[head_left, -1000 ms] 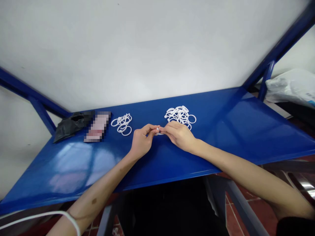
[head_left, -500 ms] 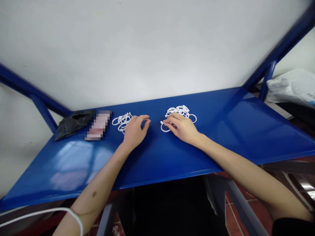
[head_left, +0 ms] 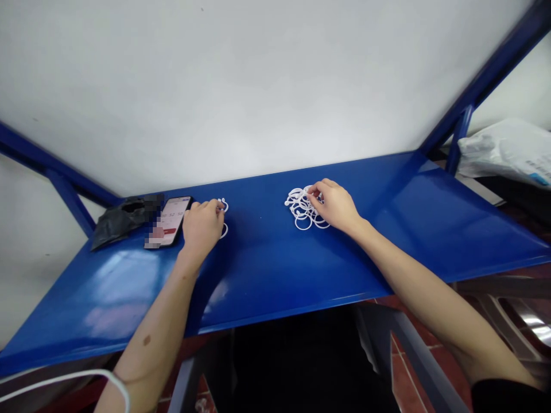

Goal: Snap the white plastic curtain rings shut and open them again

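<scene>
Two piles of thin white plastic rings, some with small knobs, lie on the blue table [head_left: 258, 269]. My left hand [head_left: 200, 226] covers most of the left pile of rings [head_left: 224, 230]. Its thumb and fingers are closed at a white ring [head_left: 225, 205] on the pile's right side, the rest being hidden below the hand. Over the right pile of rings [head_left: 303, 220] is my right hand [head_left: 338, 205], its thumb and forefinger pinched on a white ring at the pile's upper right edge.
Just left of my left hand lies a phone [head_left: 173, 221] with its screen lit, partly pixelated. Beside it is a black bag [head_left: 116, 222]. Blue frame bars [head_left: 71, 198] rise at both table ends. A clear plastic bag [head_left: 503, 150] sits beyond the right end.
My left hand has moved left over its pile, and its fingers have closed. My right hand has shifted right and up on its pile. The ring near its fingertips now lies among the others.
</scene>
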{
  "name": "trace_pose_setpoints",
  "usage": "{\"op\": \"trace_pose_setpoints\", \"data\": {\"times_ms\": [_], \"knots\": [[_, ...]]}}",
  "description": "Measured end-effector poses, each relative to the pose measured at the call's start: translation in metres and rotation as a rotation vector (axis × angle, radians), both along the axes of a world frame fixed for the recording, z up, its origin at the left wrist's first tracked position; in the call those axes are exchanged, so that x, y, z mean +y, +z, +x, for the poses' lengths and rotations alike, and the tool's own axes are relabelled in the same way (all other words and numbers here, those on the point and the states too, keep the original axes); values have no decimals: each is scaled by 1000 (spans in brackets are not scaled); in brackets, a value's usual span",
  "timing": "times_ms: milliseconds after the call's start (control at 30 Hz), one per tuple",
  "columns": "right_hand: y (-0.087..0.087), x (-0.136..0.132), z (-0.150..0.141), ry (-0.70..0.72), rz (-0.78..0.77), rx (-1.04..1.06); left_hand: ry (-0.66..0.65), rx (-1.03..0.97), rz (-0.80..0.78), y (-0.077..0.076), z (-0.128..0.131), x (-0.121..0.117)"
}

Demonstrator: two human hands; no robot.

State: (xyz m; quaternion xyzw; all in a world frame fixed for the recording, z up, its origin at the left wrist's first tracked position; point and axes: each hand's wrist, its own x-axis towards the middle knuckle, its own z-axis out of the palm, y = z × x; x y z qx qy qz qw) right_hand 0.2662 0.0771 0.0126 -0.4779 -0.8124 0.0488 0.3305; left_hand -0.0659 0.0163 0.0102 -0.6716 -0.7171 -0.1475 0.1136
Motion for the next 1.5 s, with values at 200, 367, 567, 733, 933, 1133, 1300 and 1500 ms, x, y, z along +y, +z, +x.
{"op": "trace_pose_setpoints", "data": {"times_ms": [200,367,567,733,933,1133,1300,1500], "knots": [[-1,-1,-1,-1,35,-9,55,-84,88,12,6,-3],[4,-7,-3,13,65,-2,40,-139,217,17,16,-7],[7,-17,-11,91,67,-4,-67,-355,345,17,30,-10],[8,-21,-14,149,54,7,-158,-558,320,16,38,-11],[9,-25,-17,184,30,7,-284,-427,-26,11,35,-9],[7,-26,-20,252,58,1,-251,-163,-74,3,35,-9],[8,-28,-21,251,48,-32,-111,-112,138,11,40,-13],[8,-29,-21,253,51,-46,10,-110,110,16,48,-17]]}}
